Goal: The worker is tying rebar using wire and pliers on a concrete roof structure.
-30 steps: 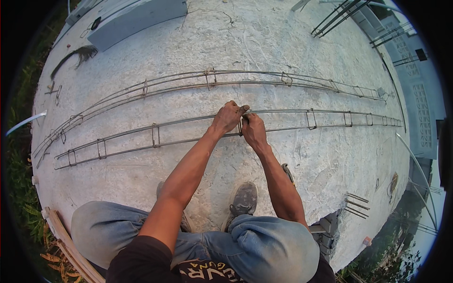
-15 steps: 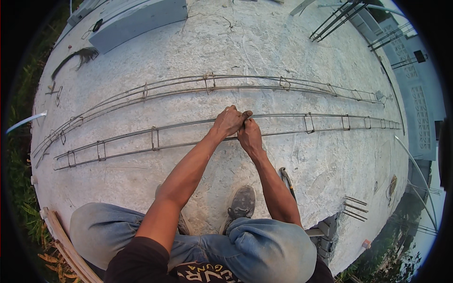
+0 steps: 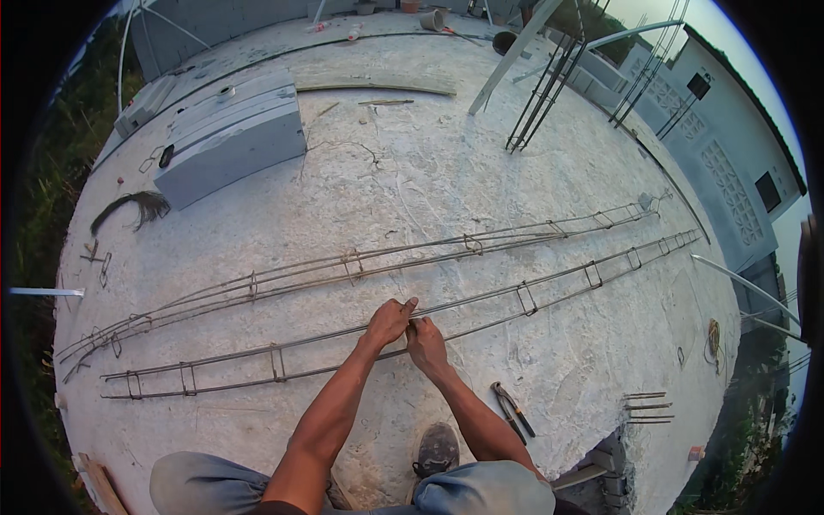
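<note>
A long, narrow rebar frame [image 3: 481, 326] lies across the concrete in front of me, its thin bars joined by several rectangular stirrups [image 3: 526, 299]. Near its middle my left hand [image 3: 390, 323] is closed around the far bars, thumb sticking up. My right hand [image 3: 427, 345] presses against it from the near side, fingers curled in a pinch; what sits between them is hidden. A pair of pincers [image 3: 512, 409] with dark handles lies on the slab right of my right forearm.
A second rebar frame [image 3: 352, 264] lies just beyond. Grey blocks [image 3: 232, 142] and a bundle of dark tie wire [image 3: 142, 206] are at the far left. Upright rebars [image 3: 542, 103] rise at the far right. By my right knee the slab breaks into an opening [image 3: 592, 472] beside protruding bars [image 3: 648, 408].
The view has tilted up, so hands and frames sit lower in the picture. Both hands remain together at the near frame's middle. The pincers, partly behind my forearm before, now show whole.
</note>
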A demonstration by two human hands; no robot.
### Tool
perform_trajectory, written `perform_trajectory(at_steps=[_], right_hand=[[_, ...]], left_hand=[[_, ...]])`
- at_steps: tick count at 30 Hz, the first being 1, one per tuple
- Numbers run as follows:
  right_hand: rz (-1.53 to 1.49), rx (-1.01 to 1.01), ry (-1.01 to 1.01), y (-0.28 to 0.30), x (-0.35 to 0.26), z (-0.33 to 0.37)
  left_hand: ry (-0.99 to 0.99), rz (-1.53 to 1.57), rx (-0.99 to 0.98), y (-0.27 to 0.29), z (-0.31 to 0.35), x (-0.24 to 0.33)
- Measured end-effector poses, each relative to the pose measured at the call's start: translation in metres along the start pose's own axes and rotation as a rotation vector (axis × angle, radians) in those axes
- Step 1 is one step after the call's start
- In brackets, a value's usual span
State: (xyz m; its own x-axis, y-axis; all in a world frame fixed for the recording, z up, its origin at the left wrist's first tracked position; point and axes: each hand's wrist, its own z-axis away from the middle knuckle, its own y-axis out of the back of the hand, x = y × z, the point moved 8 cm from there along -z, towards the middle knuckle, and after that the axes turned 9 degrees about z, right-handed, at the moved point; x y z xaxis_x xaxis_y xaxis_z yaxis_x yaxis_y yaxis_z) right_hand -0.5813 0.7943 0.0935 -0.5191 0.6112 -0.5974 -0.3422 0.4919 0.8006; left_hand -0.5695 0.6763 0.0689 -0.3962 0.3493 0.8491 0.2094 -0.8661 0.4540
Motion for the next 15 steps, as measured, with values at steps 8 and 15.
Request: perform_trajectory(at_steps=[8, 15], right_hand=[[-0.037, 0.079, 0.013, 0.008, -0.005, -0.003], [-0.010, 0.055, -0.001, 0.004, -0.003, 0.002]], left_hand=[[-0.001, 0.151, -0.095, 0.012, -0.037, -0.011], [0.115, -0.231, 0.096, 0.009, -0.042, -0.013]])
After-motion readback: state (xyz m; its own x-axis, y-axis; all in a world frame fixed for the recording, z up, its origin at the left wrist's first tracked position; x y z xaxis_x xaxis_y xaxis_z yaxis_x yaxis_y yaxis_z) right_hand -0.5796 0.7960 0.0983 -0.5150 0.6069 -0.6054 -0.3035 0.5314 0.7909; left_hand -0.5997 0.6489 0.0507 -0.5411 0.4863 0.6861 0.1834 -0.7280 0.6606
